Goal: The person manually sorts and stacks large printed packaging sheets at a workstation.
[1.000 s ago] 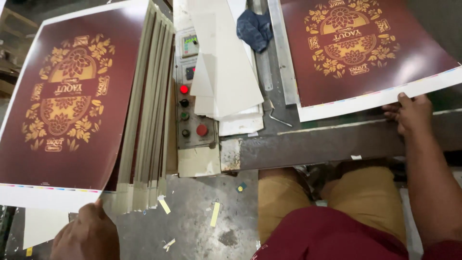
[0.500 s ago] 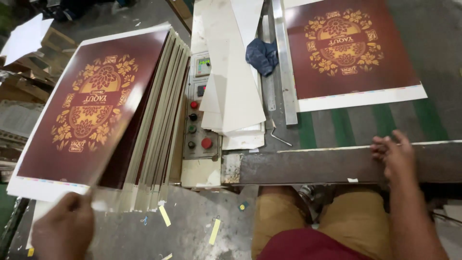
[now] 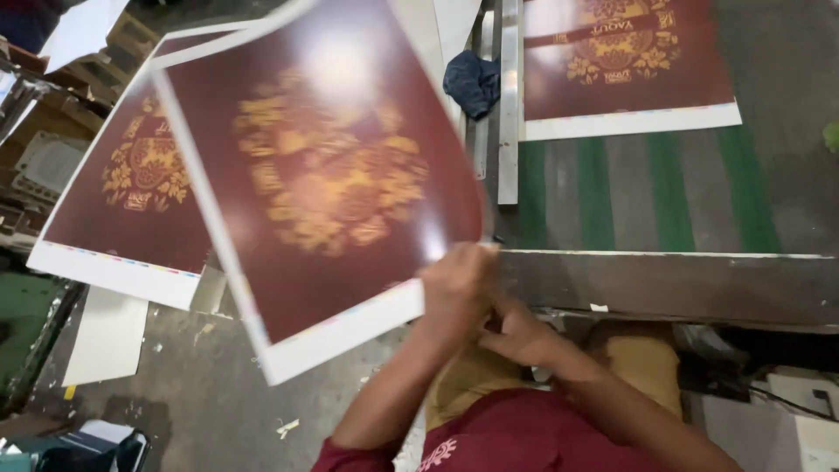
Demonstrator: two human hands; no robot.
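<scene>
I'm looking down and the left hand [image 3: 454,293] is clenched on the near right corner of a big maroon printed sheet [image 3: 323,183], thumb side pinching its white margin. The sheet is lifted off the pile, tilted and blurred, its gold ornament facing me, and it covers the middle of the view. The right hand [image 3: 516,332] sits just beside the left, touching it under that same corner; I cannot tell whether it is grasping the sheet or only meeting the other hand. To the left, below the raised sheet, lies the stack of matching sheets [image 3: 131,201], its top print flat with a white edge nearest me. Far right, another maroon sheet [image 3: 625,65] lies flat on the worktop [image 3: 699,192], near green stripes. A blue cloth [image 3: 472,83] lies beside a metal guide rail [image 3: 509,114], between the raised sheet and that far one.
</scene>
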